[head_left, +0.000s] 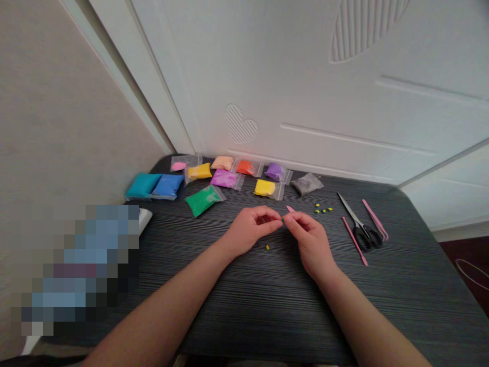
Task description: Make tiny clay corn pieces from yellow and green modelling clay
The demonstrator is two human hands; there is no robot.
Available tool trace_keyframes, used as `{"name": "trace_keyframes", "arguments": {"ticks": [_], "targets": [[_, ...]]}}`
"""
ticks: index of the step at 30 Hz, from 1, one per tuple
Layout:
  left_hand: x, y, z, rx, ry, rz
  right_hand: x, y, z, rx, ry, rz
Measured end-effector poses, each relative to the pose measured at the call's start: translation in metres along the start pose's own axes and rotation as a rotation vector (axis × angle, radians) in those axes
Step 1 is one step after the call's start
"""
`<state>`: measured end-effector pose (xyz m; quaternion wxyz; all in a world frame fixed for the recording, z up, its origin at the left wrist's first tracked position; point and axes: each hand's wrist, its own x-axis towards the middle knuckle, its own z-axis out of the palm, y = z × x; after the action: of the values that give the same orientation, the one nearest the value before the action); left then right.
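Note:
My left hand [254, 229] and my right hand [311, 242] meet fingertip to fingertip above the dark table. Both are closed in a pinch on a tiny green piece of clay [282, 219], mostly covered by the fingers. Just below them on the tabletop lies a small yellow-and-green clay piece [267, 247]. Several similar small clay pieces [323, 210] sit in a group to the right of my right hand. Behind the right fingertips, the end of a pink tool [291, 209] shows; the rest of it is hidden.
Bags of coloured clay, among them a green bag [204, 200], a yellow bag [265, 188] and a grey bag [306, 184], line the back by the white panel. Black-handled scissors [361, 227], a pink stick tool [354, 242] and pink tweezers [374, 218] lie at right.

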<state>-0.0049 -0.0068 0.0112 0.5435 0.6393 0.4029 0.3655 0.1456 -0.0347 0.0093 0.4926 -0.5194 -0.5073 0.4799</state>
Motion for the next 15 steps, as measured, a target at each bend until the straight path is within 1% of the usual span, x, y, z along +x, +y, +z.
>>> {"name": "trace_keyframes", "arguments": {"ticks": [4,6,9,12,15], "targets": [[-0.001,-0.001,0.0,0.086,-0.013,0.043,0.001,0.0,-0.002,-0.043,0.015,-0.036],[-0.001,-0.001,0.0,0.179,-0.003,0.086,0.002,0.001,-0.005,-0.037,0.041,-0.051],[-0.003,-0.003,0.0,0.416,0.077,0.236,0.002,0.002,-0.01,-0.057,0.055,-0.054],[-0.004,-0.007,0.0,0.654,0.144,0.416,0.001,0.001,-0.014,-0.21,0.01,-0.103],[-0.005,-0.01,0.0,0.799,0.138,0.5,0.0,-0.002,-0.016,-0.424,-0.02,-0.238]]}}
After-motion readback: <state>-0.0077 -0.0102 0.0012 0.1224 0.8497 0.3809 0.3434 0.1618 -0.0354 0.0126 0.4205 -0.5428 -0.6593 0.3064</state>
